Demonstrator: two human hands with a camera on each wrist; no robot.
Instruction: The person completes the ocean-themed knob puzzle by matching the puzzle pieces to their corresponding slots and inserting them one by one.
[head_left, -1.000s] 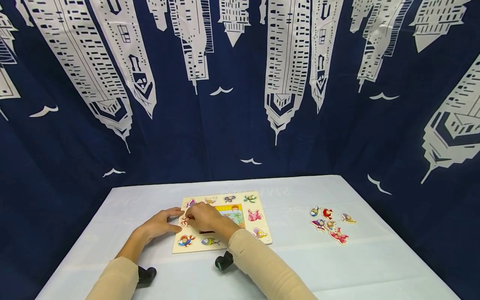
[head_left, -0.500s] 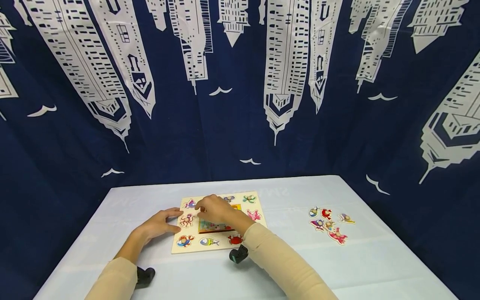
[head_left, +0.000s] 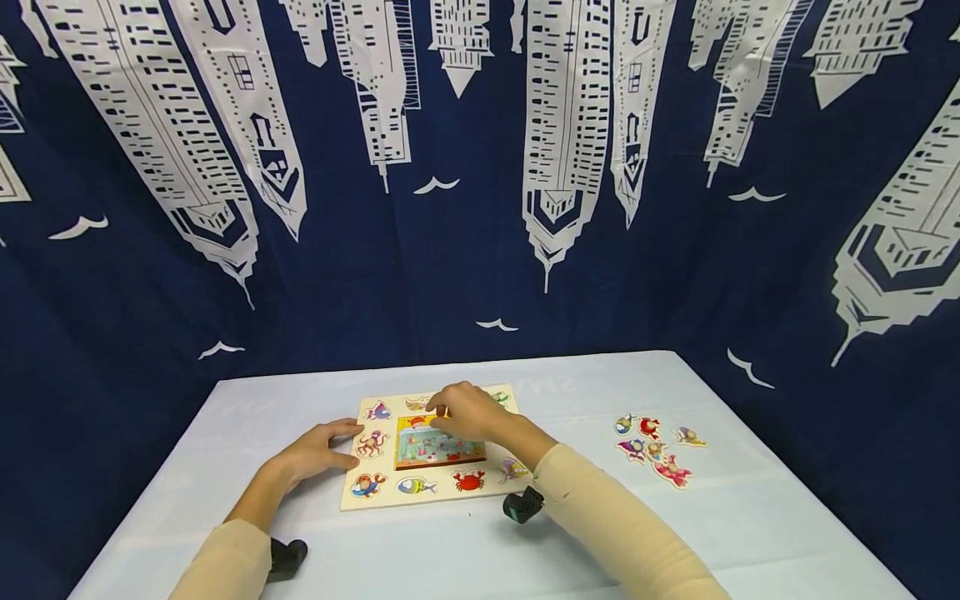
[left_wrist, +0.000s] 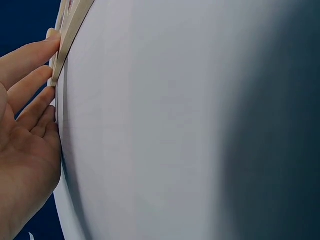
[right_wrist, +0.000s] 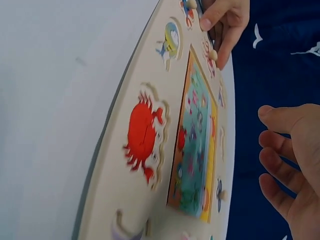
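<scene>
Just L of centre on the white table (head_left: 600,533): puzzle board (head_left: 444,487), flat, long axis approx L–R across the person's front, picture panel (head_left: 438,447) mid-board. Octopus pc (head_left: 371,443) & blue-orange pc (head_left: 368,485) sit in it w/ knobs up; crab recess (head_left: 469,481) & fish recess (head_left: 416,485) show no knob. L hand (head_left: 313,448) at board's L edge, fingertips touching it, fingers relaxed, no grip that I can see. R hand (head_left: 468,410) hovers over far side of board, R of mid; thumb & fingers loosely bent w/ gap btwn, nothing held per R wrist view. Key relation: loose pcs (head_left: 656,451) lie clustered R of board, well apart from it; R hand nearer, L hand on opp. side w/ board btwn. Yellowish pc (head_left: 688,437) a bit off to cluster's R. Beyond table: navy curtain (head_left: 405,292) w/ white bldgs, upside down.
</scene>
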